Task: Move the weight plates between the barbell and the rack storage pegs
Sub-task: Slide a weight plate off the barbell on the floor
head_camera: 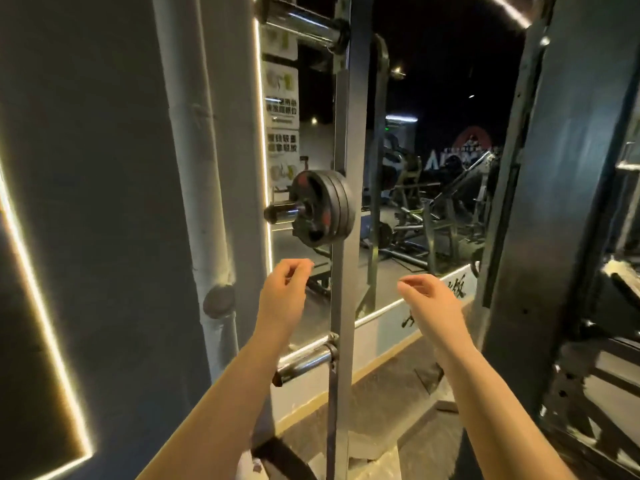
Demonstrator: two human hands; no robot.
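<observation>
— On the middle peg of the grey steel rack upright [341, 289], what is loaded?

— A small stack of round black weight plates with red markings [320, 208], pushed hard up against the post so the short chrome storage peg [282, 212] sticks out bare toward the wall. That keeps the load close to the frame and leaves a free end to slide them off along.

— And the hands?

— Both are raised below the stack and hold nothing. The left hand [285, 289] hangs just under the plates with its fingers loosely curled, near but not touching. The right hand [431, 294] sits on the other side of the upright, fingers relaxed and pointing inward — apart from the plates too.

— So one hand each side of the post. Why?

— My guess is a two-handed lift: round plates on a peg want a grip at opposite rims so they draw off straight instead of binding.

— Any other pegs?

— A lower chrome peg [304, 358] below the forearms carries no plates, and a thick chrome sleeve [301, 22] shows at the top, also bare. Whether that upper one is the barbell end or another peg, I cannot tell.

— Risk?

— The wall mirror [408, 202] stands close behind the rack, so a plate pulled off crooked has little room.
</observation>
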